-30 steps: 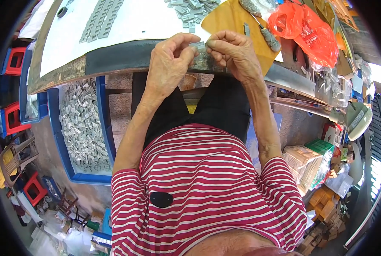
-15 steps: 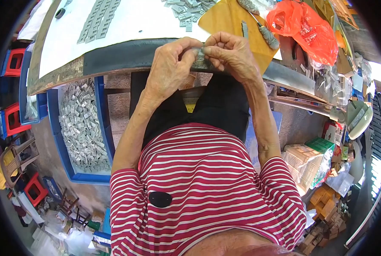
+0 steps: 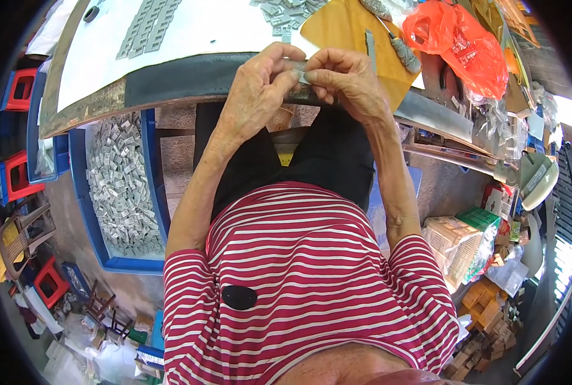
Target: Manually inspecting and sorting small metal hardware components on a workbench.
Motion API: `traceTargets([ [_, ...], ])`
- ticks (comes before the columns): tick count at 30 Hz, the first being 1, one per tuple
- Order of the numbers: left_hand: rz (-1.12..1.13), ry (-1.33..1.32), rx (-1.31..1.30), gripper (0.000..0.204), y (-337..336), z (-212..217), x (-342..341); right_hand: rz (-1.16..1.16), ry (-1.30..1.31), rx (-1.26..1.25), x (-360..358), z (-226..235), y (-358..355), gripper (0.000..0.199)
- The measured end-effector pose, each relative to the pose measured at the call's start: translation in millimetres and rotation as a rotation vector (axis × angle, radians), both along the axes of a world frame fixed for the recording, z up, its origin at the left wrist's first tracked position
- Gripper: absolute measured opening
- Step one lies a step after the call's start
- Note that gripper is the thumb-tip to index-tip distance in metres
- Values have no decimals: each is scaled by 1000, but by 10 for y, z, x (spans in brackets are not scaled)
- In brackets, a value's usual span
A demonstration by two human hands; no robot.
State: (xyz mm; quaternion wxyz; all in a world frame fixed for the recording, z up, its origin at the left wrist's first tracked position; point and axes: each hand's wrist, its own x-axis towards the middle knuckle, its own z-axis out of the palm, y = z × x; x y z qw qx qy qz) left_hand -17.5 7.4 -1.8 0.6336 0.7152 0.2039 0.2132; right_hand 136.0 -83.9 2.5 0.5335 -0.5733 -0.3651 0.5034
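Note:
My left hand (image 3: pixel 260 90) and my right hand (image 3: pixel 353 83) meet over the front edge of the table. Both are closed, thumbs against fingers, and pinch one small grey piece (image 3: pixel 302 78) between them. Most of that piece is covered by my fingertips, so its exact shape cannot be made out. Beyond my hands, a loose pile of flat grey plastic pieces (image 3: pixel 289 14) lies on the white tabletop sheet. Farther left, similar grey pieces (image 3: pixel 148 29) are laid side by side in long rows.
A blue tray (image 3: pixel 132 264) full of small grey pieces stands low on the left. On the table's right lie a brown sheet (image 3: pixel 337 29), a screwdriver-like tool with a wrapped handle (image 3: pixel 404 56) and a red plastic bag (image 3: pixel 456 48). A dark strip (image 3: pixel 183 78) covers the table edge.
The fingers of my left hand have risen a little, and more of the small grey piece shows between my fingertips. My right hand stays nearly still.

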Motion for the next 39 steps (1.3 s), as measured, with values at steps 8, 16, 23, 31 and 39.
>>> traceTargets([
  [8,28,84,156,18,-3,57,-11,-166,51,50,-80,-34,9,8],
  [16,113,46,441,18,31,101,-16,-181,41,99,-71,12,51,14],
  [23,219,11,603,19,182,45,-126,-212,40,86,-177,74,149,17],
  [31,451,114,738,16,690,-15,-545,-167,112,111,-159,30,82,15],
  [39,584,220,695,15,1098,66,-949,-133,129,113,-134,9,104,16],
])
